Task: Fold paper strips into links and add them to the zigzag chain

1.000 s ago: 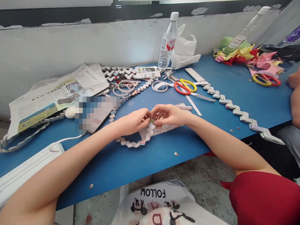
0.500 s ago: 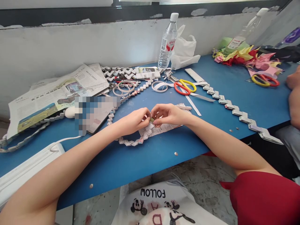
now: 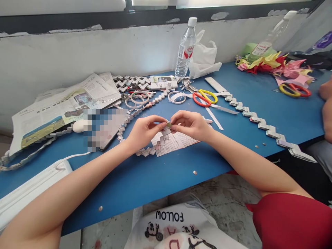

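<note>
- The left hand (image 3: 145,133) meets the right hand (image 3: 193,125) at centre; clock positions run from there.
- Left fingers: thumb and index nearly closed, tips pinching an olive paper piece (image 3: 169,125).
- Right fingers: thumb and index closed on its other side; the remaining fingers curl loosely.
- The folded-paper chain (image 3: 149,151) hangs from the pinch, curving towards seven o'clock (the left hand hides part of it).
- Change: both hands sit slightly higher than half a second ago; the left thumb lies straighter, and more of the newsprint sheet (image 3: 180,141) shows at five o'clock.
- Reading: the chain's end is probably raised for fine finger work; the joint itself is too small to judge.
- Scissors (image 3: 201,99) lie at two o'clock, untouched.
</note>
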`<state>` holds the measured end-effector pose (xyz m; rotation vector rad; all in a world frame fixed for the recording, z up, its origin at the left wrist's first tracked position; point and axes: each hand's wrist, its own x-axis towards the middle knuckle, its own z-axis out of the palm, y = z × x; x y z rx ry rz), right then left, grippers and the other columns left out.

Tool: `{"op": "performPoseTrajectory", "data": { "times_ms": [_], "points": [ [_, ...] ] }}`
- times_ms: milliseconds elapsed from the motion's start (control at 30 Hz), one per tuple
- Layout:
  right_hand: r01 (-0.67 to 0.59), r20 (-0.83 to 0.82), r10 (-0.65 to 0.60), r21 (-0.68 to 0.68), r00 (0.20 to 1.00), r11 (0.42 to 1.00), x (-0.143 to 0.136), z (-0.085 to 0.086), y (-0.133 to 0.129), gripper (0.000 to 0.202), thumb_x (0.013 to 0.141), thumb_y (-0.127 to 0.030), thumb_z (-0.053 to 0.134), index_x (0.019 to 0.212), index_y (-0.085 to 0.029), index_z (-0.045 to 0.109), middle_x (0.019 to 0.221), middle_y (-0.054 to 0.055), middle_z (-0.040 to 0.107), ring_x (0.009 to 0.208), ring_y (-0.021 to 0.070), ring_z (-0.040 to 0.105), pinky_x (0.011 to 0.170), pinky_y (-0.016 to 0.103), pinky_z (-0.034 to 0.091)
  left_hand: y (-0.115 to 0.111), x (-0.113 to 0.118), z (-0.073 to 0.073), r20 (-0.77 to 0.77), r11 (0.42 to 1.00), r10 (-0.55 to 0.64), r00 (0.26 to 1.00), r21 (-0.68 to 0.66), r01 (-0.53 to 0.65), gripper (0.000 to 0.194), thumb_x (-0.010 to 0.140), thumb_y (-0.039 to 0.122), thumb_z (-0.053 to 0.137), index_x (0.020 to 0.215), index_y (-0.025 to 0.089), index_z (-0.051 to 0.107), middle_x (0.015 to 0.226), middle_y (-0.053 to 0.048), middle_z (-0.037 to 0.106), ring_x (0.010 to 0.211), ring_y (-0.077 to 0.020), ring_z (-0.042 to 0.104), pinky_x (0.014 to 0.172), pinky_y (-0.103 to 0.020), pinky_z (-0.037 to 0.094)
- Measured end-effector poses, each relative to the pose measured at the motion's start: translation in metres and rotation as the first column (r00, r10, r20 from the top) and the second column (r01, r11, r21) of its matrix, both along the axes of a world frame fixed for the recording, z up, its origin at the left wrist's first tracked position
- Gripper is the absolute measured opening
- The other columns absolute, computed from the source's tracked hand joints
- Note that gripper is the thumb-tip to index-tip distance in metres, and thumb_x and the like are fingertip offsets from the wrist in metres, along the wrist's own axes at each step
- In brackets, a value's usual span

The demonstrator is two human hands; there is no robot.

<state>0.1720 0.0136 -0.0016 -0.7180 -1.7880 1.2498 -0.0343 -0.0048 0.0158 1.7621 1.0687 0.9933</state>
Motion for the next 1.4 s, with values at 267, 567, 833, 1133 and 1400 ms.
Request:
{"op": "performPoseTrajectory", "data": {
  "times_ms": [267,567,833,1133,1400],
  "points": [
    [0.017,0.044,-0.017,-0.005,0.999,1.0,0.001,0.008,-0.006,0.018,0.079,-0.031,0.072,0.081,-0.016,0.062,0.077,0.003,0.066,0.067,0.0148,0.068,0.061,0.029,0.059,-0.001,0.002,0.004,0.134,0.976,0.017,0.991,-0.217,0.012,0.029,0.072,0.041,0.076,0.086,0.016,0.076,0.085,-0.007,0.076,0.079,-0.0201,0.071,0.076,-0.034,0.061],
    [0.13,0.121,-0.147,0.144,0.982,0.981,-0.004,0.008,-0.012,0.009,0.077,-0.019,0.068,0.079,-0.017,0.059,0.078,0.001,0.065,0.066,0.0135,0.068,0.06,0.026,0.059,-0.004,0.001,0.006,-0.024,1.0,-0.014,1.0,0.024,0.014,0.027,0.077,0.04,0.072,0.088,0.015,0.075,0.088,-0.007,0.076,0.08,-0.0204,0.072,0.077,-0.03,0.06],
    [0.146,0.028,-0.17,0.388,0.985,0.91,-0.005,0.004,-0.017,0.006,0.086,-0.025,0.062,0.086,-0.02,0.061,0.088,0.004,0.064,0.07,0.0137,0.067,0.065,0.03,0.063,-0.007,-0.004,0.008,-0.13,0.959,-0.053,0.99,0.271,0.087,0.022,0.085,0.04,0.064,0.09,0.019,0.071,0.101,-0.006,0.075,0.087,-0.0183,0.072,0.084,-0.03,0.06],
    [0.031,0.054,-0.072,0.538,0.996,0.842,-0.001,0.009,-0.014,0.016,0.087,-0.015,0.059,0.101,-0.022,0.065,0.092,0.005,0.063,0.072,0.0116,0.067,0.064,0.026,0.063,-0.009,-0.003,0.003,0.039,0.99,-0.108,0.993,0.094,0.104,0.031,0.08,0.046,0.069,0.089,0.018,0.061,0.095,-0.006,0.074,0.087,-0.0207,0.073,0.084,-0.035,0.061],
    [-0.03,0.102,-0.016,0.43,0.995,0.902,0.002,0.008,-0.013,0.014,0.086,-0.016,0.061,0.098,-0.02,0.065,0.091,0.004,0.062,0.07,0.0111,0.068,0.059,0.024,0.063,-0.005,-0.007,0.002,-0.051,0.983,-0.152,0.987,0.093,0.156,0.019,0.087,0.037,0.06,0.093,0.019,0.059,0.097,-0.007,0.073,0.083,-0.0187,0.072,0.075,-0.032,0.06]
  ]
}}
